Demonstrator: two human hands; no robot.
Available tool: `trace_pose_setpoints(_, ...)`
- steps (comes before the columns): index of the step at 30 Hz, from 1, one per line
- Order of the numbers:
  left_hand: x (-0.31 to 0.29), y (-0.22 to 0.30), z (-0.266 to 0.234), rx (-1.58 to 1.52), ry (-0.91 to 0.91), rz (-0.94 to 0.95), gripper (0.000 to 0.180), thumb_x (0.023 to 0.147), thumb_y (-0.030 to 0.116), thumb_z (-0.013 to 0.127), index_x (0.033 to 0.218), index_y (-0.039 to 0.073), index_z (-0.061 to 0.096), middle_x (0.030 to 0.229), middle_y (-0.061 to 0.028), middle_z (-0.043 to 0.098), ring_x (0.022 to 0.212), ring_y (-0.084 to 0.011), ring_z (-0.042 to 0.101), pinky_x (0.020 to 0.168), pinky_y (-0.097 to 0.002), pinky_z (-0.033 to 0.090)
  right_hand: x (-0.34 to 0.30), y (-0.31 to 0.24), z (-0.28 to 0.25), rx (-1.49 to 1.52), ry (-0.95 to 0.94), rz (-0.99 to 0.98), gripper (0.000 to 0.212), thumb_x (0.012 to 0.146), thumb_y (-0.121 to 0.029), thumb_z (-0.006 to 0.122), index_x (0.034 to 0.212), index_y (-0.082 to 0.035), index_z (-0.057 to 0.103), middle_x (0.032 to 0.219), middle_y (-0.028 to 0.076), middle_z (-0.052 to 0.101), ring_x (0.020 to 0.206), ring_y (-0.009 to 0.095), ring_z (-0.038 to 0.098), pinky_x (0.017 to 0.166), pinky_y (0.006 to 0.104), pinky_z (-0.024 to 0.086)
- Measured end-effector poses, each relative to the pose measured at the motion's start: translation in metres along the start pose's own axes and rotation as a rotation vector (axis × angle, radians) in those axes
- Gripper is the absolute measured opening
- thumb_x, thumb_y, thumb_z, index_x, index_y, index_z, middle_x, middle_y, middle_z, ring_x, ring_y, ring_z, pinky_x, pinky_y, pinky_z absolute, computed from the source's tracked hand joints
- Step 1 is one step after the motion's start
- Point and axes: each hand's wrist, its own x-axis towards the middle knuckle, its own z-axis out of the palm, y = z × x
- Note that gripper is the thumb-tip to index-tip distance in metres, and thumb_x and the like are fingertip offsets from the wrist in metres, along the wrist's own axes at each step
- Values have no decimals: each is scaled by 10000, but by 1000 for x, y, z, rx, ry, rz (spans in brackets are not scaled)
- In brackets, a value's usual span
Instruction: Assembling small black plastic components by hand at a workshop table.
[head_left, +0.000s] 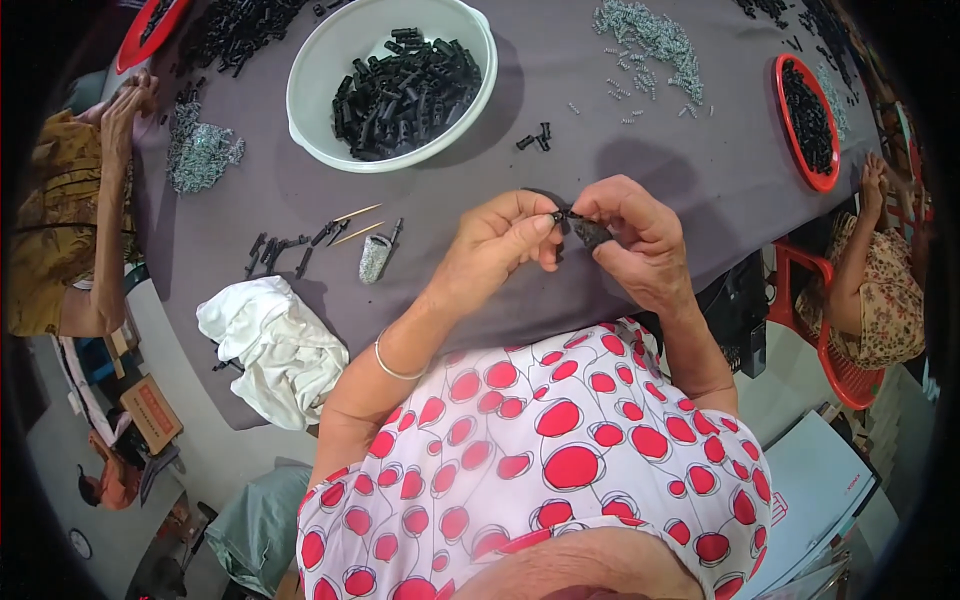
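Just above the near edge of the table, my two hands meet around small black plastic parts. My left hand [500, 238] is closed, its thumb and forefinger pinching a small black plastic part [559, 216]. Close against it, my right hand [645, 245] grips a dark grey lump-like piece [591, 234] between thumb and fingers; its exact kind does not show. Left of my hands lie several black tubular parts [272, 252], two thin wooden sticks [358, 231] and a silvery wrapped object [375, 258]. Three or so loose black parts [541, 137] lie farther off.
A white bowl [300, 125] full of black parts stands at the far left. Small metal springs [655, 45] lie in piles on the grey cloth [450, 190]. A white rag [270, 345] is near left. Red trays [780, 80] and other people sit at both sides.
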Motion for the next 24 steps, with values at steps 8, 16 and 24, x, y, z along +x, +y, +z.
trace_pose_setpoints(8,-1,0,2,46,21,-1,195,940,143,525,1066,-5,539,886,-52,603,723,-116,586,675,-242,487,1,-3,0,-175,-11,-146,307,631,86,549,922,5,605,805,53,571,673,129,550,612,243,439)
trace_pose_setpoints(16,-2,-1,4,143,59,6,203,938,180,536,1041,5,552,858,-22,604,709,-89,585,615,-197,443,3,-2,-6,-159,-15,-185,320,634,117,534,928,11,599,818,67,594,697,148,571,632,252,458)
trace_pose_setpoints(24,-2,-6,7,119,56,52,169,941,121,524,1027,-24,540,852,-44,588,707,-95,567,652,-223,471,4,-2,-6,-327,-53,-319,323,640,124,535,930,-3,599,836,98,607,703,182,589,609,271,469)
